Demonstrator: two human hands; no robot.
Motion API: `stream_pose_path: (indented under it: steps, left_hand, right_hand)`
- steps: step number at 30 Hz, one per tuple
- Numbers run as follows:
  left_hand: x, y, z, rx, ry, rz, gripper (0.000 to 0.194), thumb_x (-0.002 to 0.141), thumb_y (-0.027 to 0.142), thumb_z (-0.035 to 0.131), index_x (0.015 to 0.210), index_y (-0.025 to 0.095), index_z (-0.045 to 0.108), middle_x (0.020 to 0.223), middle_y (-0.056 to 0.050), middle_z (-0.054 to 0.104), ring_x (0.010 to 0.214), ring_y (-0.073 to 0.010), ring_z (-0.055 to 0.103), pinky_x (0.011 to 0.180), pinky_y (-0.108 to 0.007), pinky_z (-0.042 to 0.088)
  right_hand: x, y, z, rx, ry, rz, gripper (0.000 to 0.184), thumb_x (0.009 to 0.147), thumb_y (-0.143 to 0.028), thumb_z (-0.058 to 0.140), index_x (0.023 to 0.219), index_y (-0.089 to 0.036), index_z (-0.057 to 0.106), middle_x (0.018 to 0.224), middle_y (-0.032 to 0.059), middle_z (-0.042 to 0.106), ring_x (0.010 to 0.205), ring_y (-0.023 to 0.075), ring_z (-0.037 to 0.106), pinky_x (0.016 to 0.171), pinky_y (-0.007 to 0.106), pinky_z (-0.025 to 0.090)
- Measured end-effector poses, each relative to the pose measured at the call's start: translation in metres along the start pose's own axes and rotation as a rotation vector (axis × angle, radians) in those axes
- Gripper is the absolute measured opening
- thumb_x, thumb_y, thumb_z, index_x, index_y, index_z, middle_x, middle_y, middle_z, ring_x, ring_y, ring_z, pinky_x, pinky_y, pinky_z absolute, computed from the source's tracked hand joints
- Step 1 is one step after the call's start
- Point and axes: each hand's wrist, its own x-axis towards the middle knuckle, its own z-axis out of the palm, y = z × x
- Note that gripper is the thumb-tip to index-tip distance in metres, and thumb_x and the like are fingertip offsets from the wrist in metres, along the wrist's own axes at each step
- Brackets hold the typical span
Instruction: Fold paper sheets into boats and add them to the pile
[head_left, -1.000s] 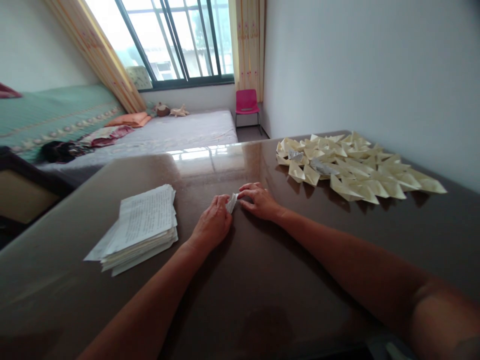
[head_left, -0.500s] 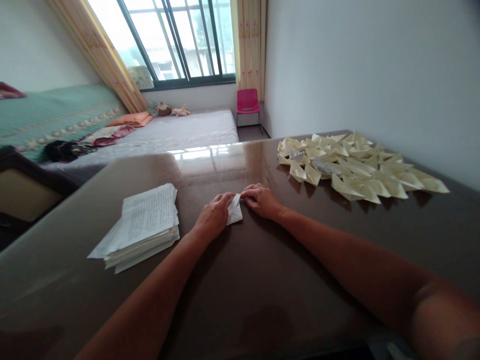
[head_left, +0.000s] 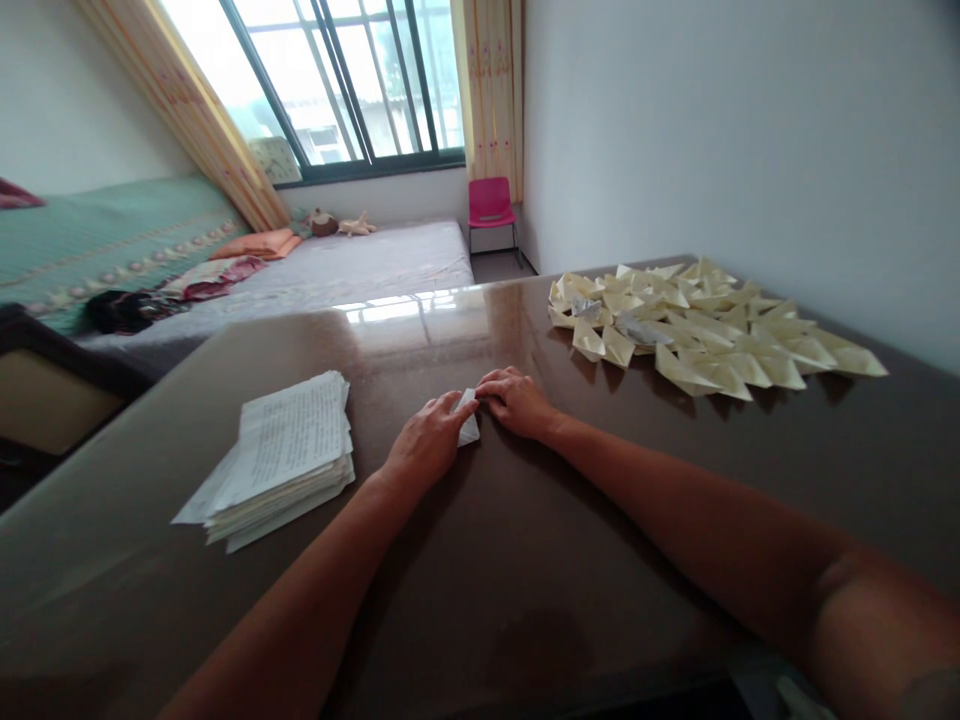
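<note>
A small folded piece of paper [head_left: 469, 432] lies on the brown table between my hands, partly covered by them. My left hand [head_left: 431, 430] rests over its left side, with the thumb reaching across the fold and pressing it. At the upper right corner, the bent fingers of my right hand [head_left: 516, 400] grip the paper's edge; their tips are close to my left thumb. Left of my hands sits a stack of printed sheets [head_left: 289, 450], its edges uneven. To the right, many folded paper boats [head_left: 690, 325] stand crowded together, mostly cream, a few grey with print.
The glossy table [head_left: 480, 560] reaches toward a bed [head_left: 397, 255] and a pink chair [head_left: 491, 203] under the window. A white wall [head_left: 712, 130] runs along the right side. A dark wooden chair back [head_left: 52, 400] is at the left edge.
My left thumb has moved across the paper toward my right fingers, and the raised strip of the fold now lies flatter beneath it. The view has shifted slightly.
</note>
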Motion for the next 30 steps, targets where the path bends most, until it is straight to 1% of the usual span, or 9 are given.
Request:
stream_pose_path:
  steps: [3,5,9,12,16,24,27,30]
  left_hand:
    - [-0.0001,0.0035,-0.0013,0.029,-0.009,0.010,0.048,0.085,0.005,0.042,0.128,0.025,0.054,0.132,-0.011,0.053,0.111,-0.0258,0.056,0.089,-0.040,0.051]
    - [0.0000,0.0047,-0.0016,0.017,0.005,0.008,0.048,0.086,0.006,0.042,0.129,0.023,0.052,0.131,-0.011,0.054,0.110,-0.0253,0.056,0.087,-0.039,0.052]
    - [0.0007,0.0015,-0.0003,-0.029,0.016,0.027,0.049,0.085,0.006,0.042,0.131,0.019,0.051,0.129,-0.010,0.057,0.110,-0.0224,0.055,0.095,-0.037,0.049]
    - [0.0009,-0.0030,0.0006,-0.068,0.021,0.001,0.049,0.083,0.006,0.042,0.130,0.015,0.051,0.127,-0.010,0.058,0.113,-0.0221,0.055,0.100,-0.037,0.046]
    - [0.0006,-0.0043,0.0008,-0.089,0.009,-0.022,0.045,0.083,0.007,0.043,0.125,0.014,0.054,0.122,-0.011,0.061,0.111,-0.0229,0.056,0.099,-0.037,0.046]
    - [0.0013,0.0004,0.0008,-0.058,-0.001,-0.028,0.039,0.088,0.013,0.042,0.124,0.012,0.056,0.122,-0.013,0.060,0.109,-0.0254,0.055,0.097,-0.041,0.047]
    - [0.0009,-0.0013,0.0022,-0.070,0.015,-0.021,0.037,0.090,0.016,0.041,0.123,0.013,0.056,0.122,-0.014,0.060,0.109,-0.0259,0.055,0.097,-0.042,0.047]
    - [0.0005,-0.0033,0.0041,-0.070,0.027,-0.015,0.038,0.090,0.017,0.040,0.124,0.012,0.056,0.123,-0.014,0.060,0.110,-0.0262,0.055,0.098,-0.042,0.047]
  right_hand:
    - [0.0000,0.0002,0.0002,0.003,-0.002,-0.003,0.026,0.086,-0.019,0.051,0.101,-0.024,0.072,0.109,0.0020,0.069,0.104,0.0192,0.054,0.093,0.034,0.041]
    - [0.0000,0.0005,0.0005,0.000,-0.004,-0.001,0.026,0.086,-0.019,0.051,0.102,-0.024,0.072,0.110,0.0026,0.068,0.105,0.0192,0.054,0.094,0.034,0.041]
    - [0.0002,0.0014,0.0012,-0.012,-0.005,-0.008,0.028,0.086,-0.018,0.052,0.104,-0.025,0.071,0.111,0.0024,0.068,0.106,0.0189,0.054,0.095,0.033,0.041]
    - [0.0007,0.0021,0.0011,-0.017,-0.018,-0.007,0.028,0.086,-0.018,0.051,0.104,-0.026,0.071,0.111,0.0022,0.067,0.106,0.0189,0.054,0.096,0.034,0.040]
    - [0.0012,0.0027,0.0008,0.001,-0.022,0.003,0.030,0.085,-0.017,0.051,0.106,-0.026,0.071,0.112,0.0017,0.067,0.105,0.0190,0.054,0.096,0.034,0.040]
    - [-0.0002,0.0035,0.0017,0.038,0.019,-0.019,0.032,0.087,-0.015,0.049,0.106,-0.027,0.071,0.111,0.0004,0.068,0.104,0.0178,0.054,0.093,0.032,0.041]
    - [-0.0022,0.0011,-0.0013,0.002,0.018,-0.049,0.033,0.087,-0.014,0.048,0.109,-0.028,0.070,0.112,0.0007,0.067,0.104,0.0181,0.054,0.093,0.031,0.041]
    - [-0.0041,-0.0025,-0.0056,-0.065,-0.009,-0.077,0.036,0.087,-0.014,0.048,0.113,-0.029,0.068,0.114,0.0013,0.065,0.106,0.0188,0.052,0.093,0.031,0.040]
